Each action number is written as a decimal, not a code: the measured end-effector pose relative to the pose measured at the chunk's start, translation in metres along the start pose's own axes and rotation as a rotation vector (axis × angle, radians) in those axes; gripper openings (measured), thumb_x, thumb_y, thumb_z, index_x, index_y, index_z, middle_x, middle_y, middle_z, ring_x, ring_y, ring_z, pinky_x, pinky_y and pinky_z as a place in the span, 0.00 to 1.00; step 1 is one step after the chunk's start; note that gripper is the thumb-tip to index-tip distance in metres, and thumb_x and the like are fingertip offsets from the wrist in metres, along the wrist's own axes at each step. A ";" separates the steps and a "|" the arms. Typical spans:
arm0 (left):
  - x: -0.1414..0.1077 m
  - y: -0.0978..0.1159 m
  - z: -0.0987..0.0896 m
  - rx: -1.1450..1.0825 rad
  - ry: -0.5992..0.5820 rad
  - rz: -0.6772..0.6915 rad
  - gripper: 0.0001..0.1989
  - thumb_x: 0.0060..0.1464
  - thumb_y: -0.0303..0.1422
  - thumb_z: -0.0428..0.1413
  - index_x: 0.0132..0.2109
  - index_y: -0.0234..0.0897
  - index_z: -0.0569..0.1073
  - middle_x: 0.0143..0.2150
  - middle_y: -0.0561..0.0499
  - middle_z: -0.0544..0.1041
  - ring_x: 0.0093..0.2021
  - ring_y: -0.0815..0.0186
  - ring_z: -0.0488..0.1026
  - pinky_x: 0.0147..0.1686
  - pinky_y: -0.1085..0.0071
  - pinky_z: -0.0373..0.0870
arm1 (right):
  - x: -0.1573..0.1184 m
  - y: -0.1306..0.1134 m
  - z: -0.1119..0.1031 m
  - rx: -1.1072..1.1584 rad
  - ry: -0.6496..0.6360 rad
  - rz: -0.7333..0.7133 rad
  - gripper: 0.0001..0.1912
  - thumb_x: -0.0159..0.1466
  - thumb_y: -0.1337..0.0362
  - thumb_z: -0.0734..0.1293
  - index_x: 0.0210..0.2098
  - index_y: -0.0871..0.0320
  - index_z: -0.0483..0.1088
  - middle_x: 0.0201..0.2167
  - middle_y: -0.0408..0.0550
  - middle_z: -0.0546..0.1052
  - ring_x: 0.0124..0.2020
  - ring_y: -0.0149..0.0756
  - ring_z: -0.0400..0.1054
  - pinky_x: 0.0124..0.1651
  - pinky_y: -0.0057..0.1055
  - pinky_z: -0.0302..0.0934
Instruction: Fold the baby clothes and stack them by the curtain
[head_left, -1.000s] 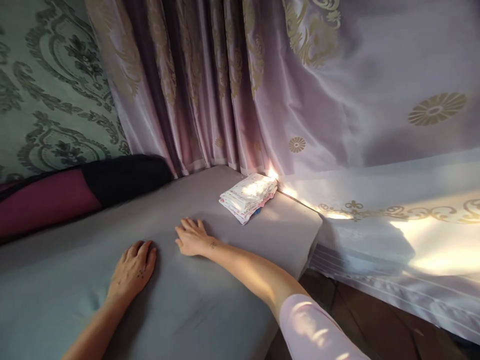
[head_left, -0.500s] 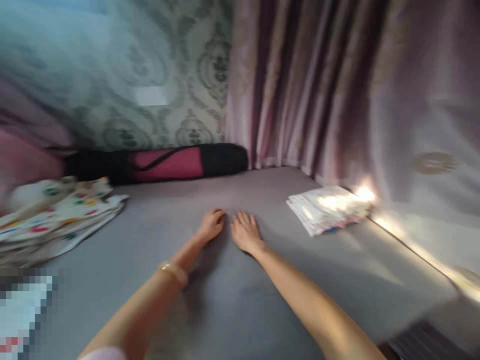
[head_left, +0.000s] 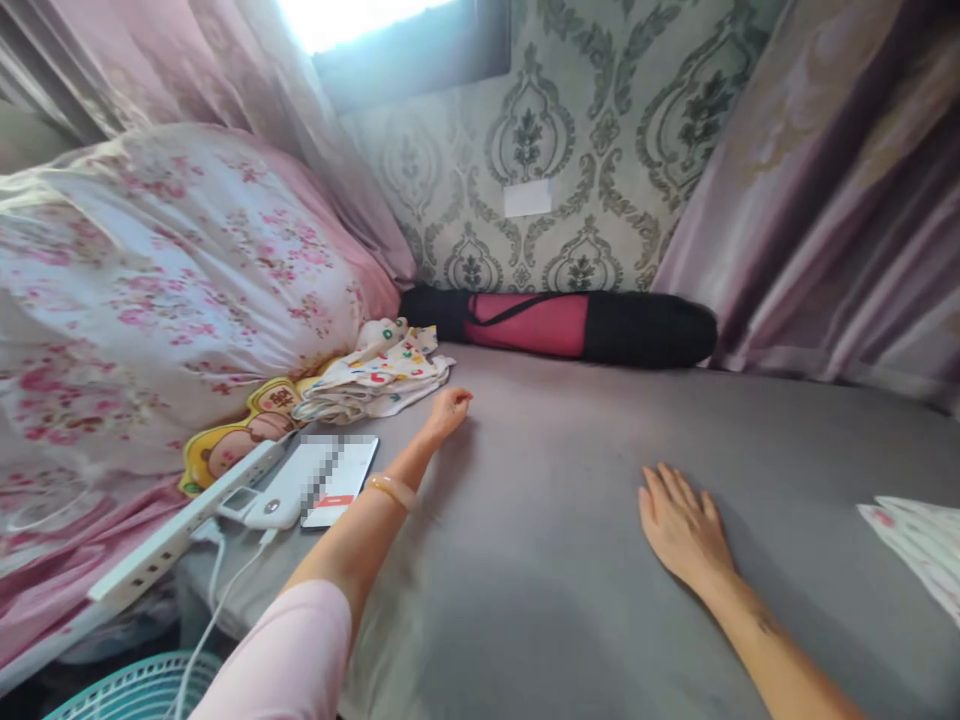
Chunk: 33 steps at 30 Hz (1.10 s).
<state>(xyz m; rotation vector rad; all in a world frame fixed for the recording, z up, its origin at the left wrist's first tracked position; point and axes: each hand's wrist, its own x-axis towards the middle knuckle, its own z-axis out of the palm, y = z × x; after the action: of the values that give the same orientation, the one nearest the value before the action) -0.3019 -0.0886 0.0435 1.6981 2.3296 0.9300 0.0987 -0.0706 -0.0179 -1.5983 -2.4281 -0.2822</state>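
Note:
My right hand (head_left: 686,525) lies flat on the grey bed sheet (head_left: 540,520), its fingers stretched out and a little apart. My left hand (head_left: 450,412) is at the left side of the bed with its fingers curled in, and nothing shows in it. Just beyond and left of it is a crumpled white cloth with coloured prints (head_left: 382,378). A bracelet (head_left: 394,490) circles my left forearm. At the right edge of the view, some folded white cloths (head_left: 919,545) are partly cut off.
A black and pink long bag (head_left: 525,325) lies along the wall. Left of my arm are a phone (head_left: 360,470), a white power bank (head_left: 281,490), a power strip (head_left: 187,530) with cables, and a yellow plush item (head_left: 232,445). Floral bedding (head_left: 225,260) is heaped behind; a teal basket (head_left: 139,690) stands below.
The view has turned left. My hands, close together before, are now far apart, the left near the printed cloth. The phone and power strip have come into fuller view.

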 end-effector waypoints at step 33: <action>0.017 0.032 -0.149 -0.018 0.594 0.353 0.16 0.62 0.40 0.47 0.43 0.35 0.75 0.41 0.48 0.77 0.43 0.65 0.72 0.45 0.72 0.66 | 0.002 -0.002 0.002 0.128 -0.002 0.044 0.32 0.68 0.58 0.45 0.60 0.65 0.66 0.63 0.58 0.65 0.65 0.50 0.56 0.64 0.54 0.47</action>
<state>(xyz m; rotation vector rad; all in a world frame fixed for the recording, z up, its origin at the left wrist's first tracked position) -0.3465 -0.1282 0.1852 2.0920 2.3470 1.7182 0.0958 -0.0692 -0.0189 -1.5946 -2.3576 -0.1155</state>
